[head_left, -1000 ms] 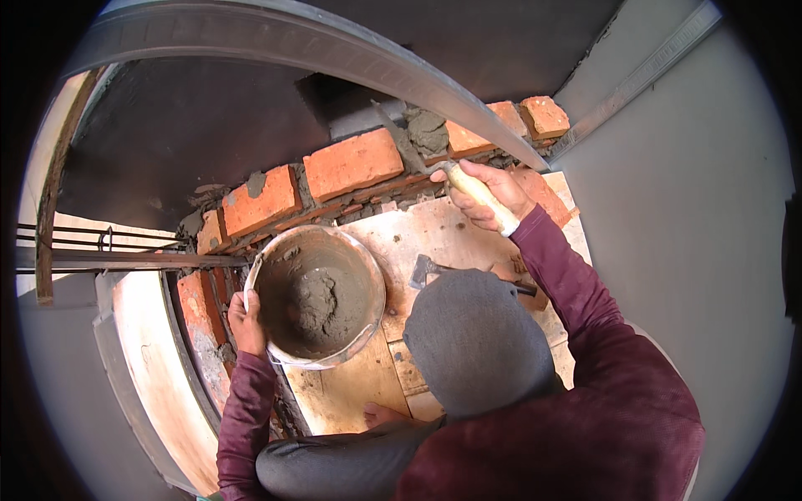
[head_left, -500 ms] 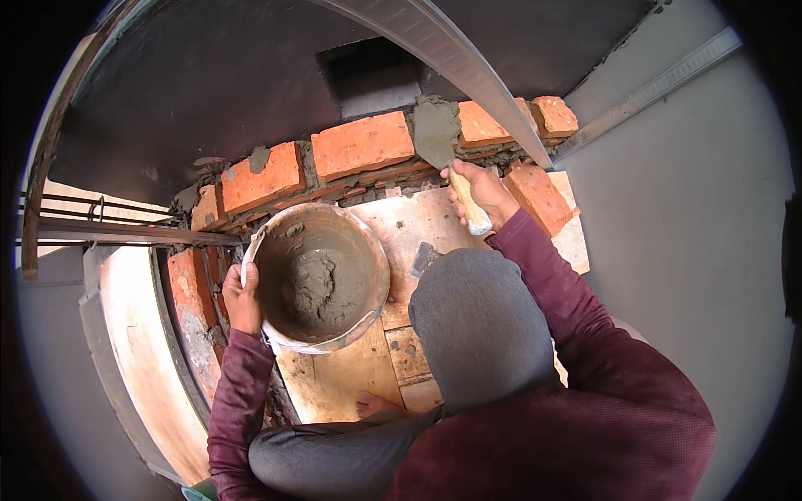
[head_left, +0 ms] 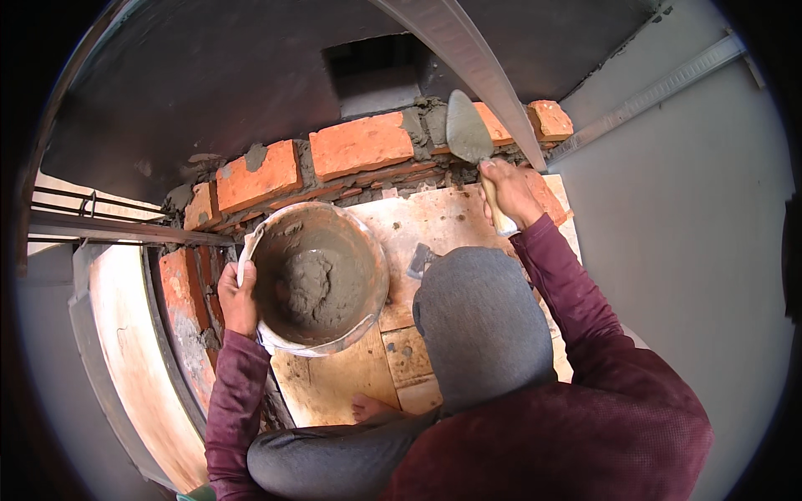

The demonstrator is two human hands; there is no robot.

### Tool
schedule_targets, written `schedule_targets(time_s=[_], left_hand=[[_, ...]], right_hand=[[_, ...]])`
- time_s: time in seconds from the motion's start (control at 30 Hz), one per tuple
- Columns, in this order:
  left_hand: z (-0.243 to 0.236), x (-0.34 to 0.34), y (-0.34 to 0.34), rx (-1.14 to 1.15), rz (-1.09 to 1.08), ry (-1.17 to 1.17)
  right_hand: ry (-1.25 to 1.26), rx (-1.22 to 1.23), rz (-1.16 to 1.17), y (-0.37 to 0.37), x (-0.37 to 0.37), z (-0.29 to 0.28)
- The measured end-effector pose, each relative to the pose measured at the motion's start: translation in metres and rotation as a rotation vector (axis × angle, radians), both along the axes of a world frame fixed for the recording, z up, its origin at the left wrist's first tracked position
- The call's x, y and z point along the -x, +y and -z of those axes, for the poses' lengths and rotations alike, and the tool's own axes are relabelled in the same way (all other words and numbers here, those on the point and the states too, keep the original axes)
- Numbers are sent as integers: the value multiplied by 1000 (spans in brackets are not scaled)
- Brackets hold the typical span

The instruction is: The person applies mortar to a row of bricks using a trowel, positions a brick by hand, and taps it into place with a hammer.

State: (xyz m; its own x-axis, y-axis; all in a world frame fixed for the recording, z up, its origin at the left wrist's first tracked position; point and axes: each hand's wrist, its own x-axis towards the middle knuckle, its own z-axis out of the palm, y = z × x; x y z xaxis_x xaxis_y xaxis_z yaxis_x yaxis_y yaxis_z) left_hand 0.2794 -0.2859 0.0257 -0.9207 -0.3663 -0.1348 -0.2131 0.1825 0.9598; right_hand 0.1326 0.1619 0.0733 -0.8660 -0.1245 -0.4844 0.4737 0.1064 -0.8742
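The trowel (head_left: 469, 134) is gripped by its handle (head_left: 503, 222) in the right hand (head_left: 513, 194), its blade (head_left: 466, 121) directed far over the brick row (head_left: 362, 148), while the bucket (head_left: 378, 288) of mortar (head_left: 313, 285), well to the left, is clasped at its left edge by the left hand (head_left: 239, 305).

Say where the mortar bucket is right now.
In the head view, the mortar bucket stands left of centre, the left hand at its left edge, the brick row beyond.

Building site; bare brickwork (head_left: 361, 146), mortar bucket (head_left: 361, 250)
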Motion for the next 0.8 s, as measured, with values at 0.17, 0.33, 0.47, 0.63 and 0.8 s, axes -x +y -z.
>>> schedule_targets(time_s=[0.17, 0.33, 0.47, 0.63, 0.8], left_hand=[[-6, 2, 1, -33, -25, -30], [-12, 5, 9, -14, -13, -46], [-15, 12, 10, -9, 5, -43], [-12, 16, 7, 39, 17, -36], [-9, 10, 12, -4, -7, -43]], right_hand=[[-83, -96, -130, 9, -1, 7], [-57, -22, -152, 9, -18, -5], [-374, 860, -200, 1, -8, 17], [-345, 995, -160, -5, 10, 42], [-306, 765, -75, -10, 4, 34]])
